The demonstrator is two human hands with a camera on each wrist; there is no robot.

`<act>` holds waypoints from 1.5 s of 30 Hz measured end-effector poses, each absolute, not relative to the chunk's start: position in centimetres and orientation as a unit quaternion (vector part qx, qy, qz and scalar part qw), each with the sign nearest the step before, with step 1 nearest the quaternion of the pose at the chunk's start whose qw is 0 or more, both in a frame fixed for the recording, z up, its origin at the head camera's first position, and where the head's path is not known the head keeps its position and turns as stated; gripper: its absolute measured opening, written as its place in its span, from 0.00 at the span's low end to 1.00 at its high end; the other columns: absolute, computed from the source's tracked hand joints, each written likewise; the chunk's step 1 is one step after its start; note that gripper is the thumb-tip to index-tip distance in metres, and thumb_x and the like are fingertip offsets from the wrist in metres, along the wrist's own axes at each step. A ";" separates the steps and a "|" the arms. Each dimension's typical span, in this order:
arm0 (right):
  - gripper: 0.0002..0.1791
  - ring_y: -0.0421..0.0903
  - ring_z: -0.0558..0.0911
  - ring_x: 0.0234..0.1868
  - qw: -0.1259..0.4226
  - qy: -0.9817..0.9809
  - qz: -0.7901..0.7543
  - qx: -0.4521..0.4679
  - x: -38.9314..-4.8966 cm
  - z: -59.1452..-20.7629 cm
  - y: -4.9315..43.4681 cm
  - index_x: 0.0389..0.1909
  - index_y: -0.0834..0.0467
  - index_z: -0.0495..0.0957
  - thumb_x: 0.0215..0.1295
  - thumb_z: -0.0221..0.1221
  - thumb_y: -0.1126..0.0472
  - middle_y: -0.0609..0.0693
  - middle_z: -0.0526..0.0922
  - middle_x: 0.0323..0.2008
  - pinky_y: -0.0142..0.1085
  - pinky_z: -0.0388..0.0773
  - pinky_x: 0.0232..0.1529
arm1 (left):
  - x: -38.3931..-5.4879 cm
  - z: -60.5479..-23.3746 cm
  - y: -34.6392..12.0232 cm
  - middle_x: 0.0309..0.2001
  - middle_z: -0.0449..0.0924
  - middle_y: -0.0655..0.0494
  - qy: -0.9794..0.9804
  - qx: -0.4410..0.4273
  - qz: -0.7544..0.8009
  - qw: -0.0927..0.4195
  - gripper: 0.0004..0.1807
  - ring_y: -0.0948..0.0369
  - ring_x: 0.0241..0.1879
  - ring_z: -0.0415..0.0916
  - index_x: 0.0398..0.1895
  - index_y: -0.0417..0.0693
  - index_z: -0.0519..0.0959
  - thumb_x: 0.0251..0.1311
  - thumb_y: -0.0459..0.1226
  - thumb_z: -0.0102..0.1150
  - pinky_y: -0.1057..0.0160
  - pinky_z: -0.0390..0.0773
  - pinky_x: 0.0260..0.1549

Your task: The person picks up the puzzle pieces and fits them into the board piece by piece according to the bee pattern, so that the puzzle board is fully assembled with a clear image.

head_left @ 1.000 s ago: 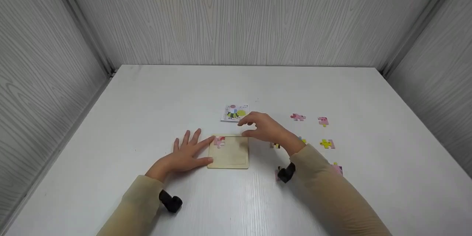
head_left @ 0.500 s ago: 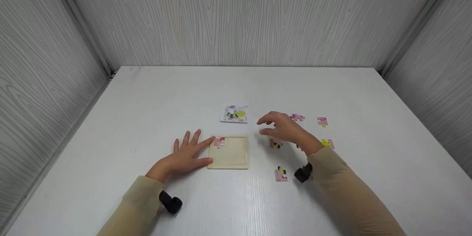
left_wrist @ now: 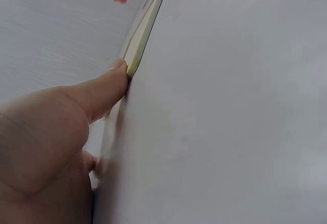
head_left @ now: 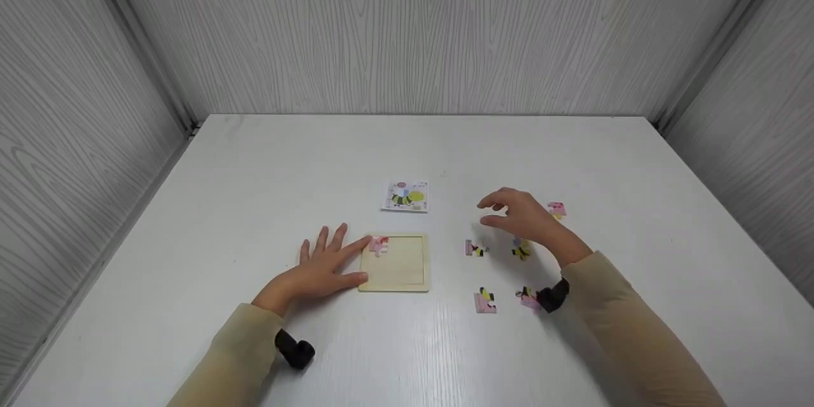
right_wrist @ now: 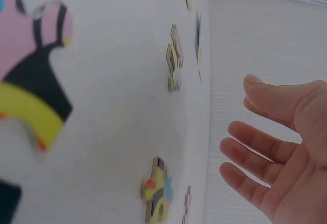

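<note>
My left hand [head_left: 321, 272] lies spread, its index finger and thumb touching the left edge of a square wooden puzzle tray [head_left: 397, 273]. In the left wrist view the thumb [left_wrist: 104, 89] presses against the tray's side. One pink and red jigsaw piece [head_left: 379, 245] sits in the tray's upper left corner. To the right of the tray, my right hand [head_left: 524, 216] hovers above the table with loosely bent fingers and holds nothing, as the right wrist view also shows. Below it lie a bee-patterned piece [head_left: 475, 248] and a yellow and black piece [head_left: 521, 248].
A picture card [head_left: 405, 197] with a bee lies behind the tray. Other loose pieces are a pink one [head_left: 557, 208] at the far right, a pink and yellow one [head_left: 485, 300] and a pink and black one [head_left: 529, 297] nearer. My right arm covers part of the table.
My right hand has moved right, away from the tray and card to above the loose pieces. It now hides the pink piece at the back. My left hand has stayed put.
</note>
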State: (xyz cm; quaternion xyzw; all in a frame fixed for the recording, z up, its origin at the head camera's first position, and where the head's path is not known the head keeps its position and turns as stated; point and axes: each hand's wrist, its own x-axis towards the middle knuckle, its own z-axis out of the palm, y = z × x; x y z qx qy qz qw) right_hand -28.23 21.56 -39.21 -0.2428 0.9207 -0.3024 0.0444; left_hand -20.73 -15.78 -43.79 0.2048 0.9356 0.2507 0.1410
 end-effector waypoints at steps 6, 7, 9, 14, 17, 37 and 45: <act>0.18 0.55 0.74 0.50 0.034 0.933 -0.293 -0.208 -28.4 -39.2 23.6 0.50 0.63 0.77 0.62 0.61 0.58 0.58 0.78 0.49 0.49 0.71 0.50 | -20.8 -44.0 -15.9 0.73 0.29 0.42 0.935 0.202 0.254 0.147 0.39 0.41 0.68 0.19 0.73 0.61 0.52 0.61 0.59 0.49 0.36 0.22 0.57; 0.18 0.55 0.74 0.50 0.033 0.934 -0.292 -0.202 -28.5 -39.1 23.9 0.50 0.63 0.77 0.62 0.61 0.58 0.58 0.78 0.49 0.49 0.71 0.50 | -20.8 -44.0 -15.9 0.73 0.29 0.42 0.935 0.202 0.253 0.147 0.39 0.41 0.68 0.19 0.73 0.61 0.51 0.61 0.59 0.49 0.36 0.22 0.57; 0.17 0.54 0.73 0.50 0.033 0.937 -0.294 -0.185 -28.7 -39.0 24.5 0.49 0.62 0.78 0.62 0.61 0.58 0.58 0.78 0.48 0.48 0.71 0.49 | -20.8 -43.9 -15.9 0.73 0.29 0.42 0.935 0.202 0.252 0.147 0.39 0.41 0.68 0.19 0.73 0.61 0.51 0.61 0.59 0.48 0.36 0.22 0.57; 0.17 0.54 0.72 0.51 0.040 0.945 -0.289 -0.150 -29.4 -38.8 25.9 0.51 0.60 0.78 0.63 0.60 0.57 0.58 0.76 0.51 0.48 0.71 0.49 | -20.8 -43.9 -15.9 0.73 0.29 0.42 0.936 0.203 0.247 0.147 0.38 0.41 0.68 0.19 0.73 0.61 0.51 0.61 0.59 0.48 0.36 0.23 0.57; 0.19 0.56 0.71 0.53 0.044 0.948 -0.281 -0.141 -29.6 -38.9 26.7 0.53 0.62 0.76 0.64 0.59 0.56 0.59 0.75 0.52 0.50 0.70 0.51 | -20.8 -43.9 -15.9 0.73 0.29 0.42 0.937 0.201 0.244 0.149 0.38 0.41 0.68 0.19 0.73 0.61 0.51 0.61 0.59 0.48 0.36 0.23 0.58; 0.26 0.62 0.61 0.63 0.071 0.955 -0.241 -0.156 -32.6 -40.1 28.3 0.59 0.64 0.71 0.62 0.59 0.57 0.66 0.66 0.60 0.56 0.56 0.61 | -20.8 -43.8 -15.8 0.73 0.29 0.42 0.939 0.200 0.240 0.146 0.38 0.41 0.69 0.20 0.73 0.61 0.51 0.62 0.58 0.48 0.36 0.24 0.58; 0.27 0.64 0.60 0.63 0.089 0.962 -0.203 -0.158 -33.1 -40.4 28.0 0.60 0.65 0.69 0.63 0.58 0.56 0.67 0.66 0.60 0.57 0.55 0.61 | -20.7 -43.8 -15.8 0.73 0.28 0.42 0.937 0.198 0.245 0.151 0.38 0.42 0.68 0.18 0.73 0.62 0.51 0.61 0.59 0.48 0.37 0.22 0.58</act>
